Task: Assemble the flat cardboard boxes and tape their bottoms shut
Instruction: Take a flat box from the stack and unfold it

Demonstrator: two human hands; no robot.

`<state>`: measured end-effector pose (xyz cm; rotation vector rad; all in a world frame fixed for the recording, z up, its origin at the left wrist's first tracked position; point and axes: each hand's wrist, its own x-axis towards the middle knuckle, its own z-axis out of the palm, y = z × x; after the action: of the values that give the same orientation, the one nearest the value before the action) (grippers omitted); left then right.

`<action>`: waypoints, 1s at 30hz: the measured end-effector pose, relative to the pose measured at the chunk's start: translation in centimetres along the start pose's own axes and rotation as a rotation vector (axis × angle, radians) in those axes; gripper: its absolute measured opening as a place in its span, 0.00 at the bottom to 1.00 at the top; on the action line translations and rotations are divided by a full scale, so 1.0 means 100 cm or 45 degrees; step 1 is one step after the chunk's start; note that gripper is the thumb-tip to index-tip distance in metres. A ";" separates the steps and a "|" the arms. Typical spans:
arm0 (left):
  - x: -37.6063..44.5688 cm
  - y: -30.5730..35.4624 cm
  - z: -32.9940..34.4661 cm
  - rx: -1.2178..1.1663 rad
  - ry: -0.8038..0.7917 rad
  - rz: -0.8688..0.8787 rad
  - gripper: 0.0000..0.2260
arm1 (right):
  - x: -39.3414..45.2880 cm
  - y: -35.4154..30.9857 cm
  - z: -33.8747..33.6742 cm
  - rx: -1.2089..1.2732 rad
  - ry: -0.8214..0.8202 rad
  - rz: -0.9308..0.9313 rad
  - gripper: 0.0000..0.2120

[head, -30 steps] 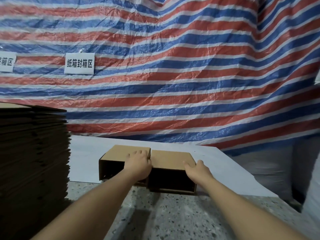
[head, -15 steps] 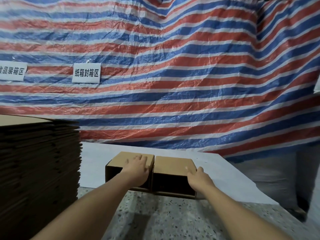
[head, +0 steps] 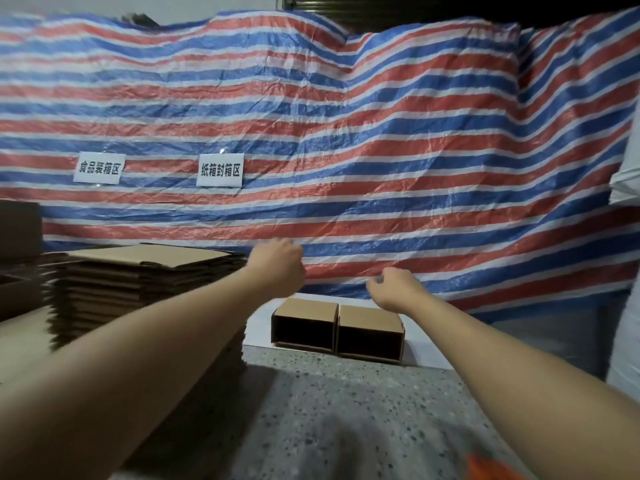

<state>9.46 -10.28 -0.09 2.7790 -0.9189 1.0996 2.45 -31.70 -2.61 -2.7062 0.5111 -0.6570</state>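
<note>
Two assembled brown cardboard boxes point(head: 337, 327): side by side, touching, on white sheet point(head: 258, 317), open mouths toward camera, apparently parked as finished. Left hand point(head: 277, 263), right hand point(head: 394, 287): raised above, loosely curled, holding nothing. Stack of flat brown cardboard blanks point(head: 149, 271): left, presumably supply.

Striped tarp point(head: 346, 133) as back wall, two white signs point(head: 220, 170) on it; speckled floor point(head: 346, 410).
</note>
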 end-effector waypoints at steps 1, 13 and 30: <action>-0.007 -0.010 -0.014 0.033 -0.008 -0.040 0.09 | -0.009 -0.009 -0.006 0.008 0.016 -0.029 0.17; -0.073 -0.102 -0.051 0.180 -0.658 -0.579 0.17 | -0.071 -0.040 -0.035 -0.043 -0.029 -0.092 0.19; -0.103 -0.061 -0.099 -0.101 0.508 -0.054 0.08 | -0.075 -0.061 -0.037 0.071 0.055 -0.143 0.20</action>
<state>0.63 2.28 2.04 2.3731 -0.8275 1.4972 -3.99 -24.03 -0.07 -2.6888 0.3476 -0.7488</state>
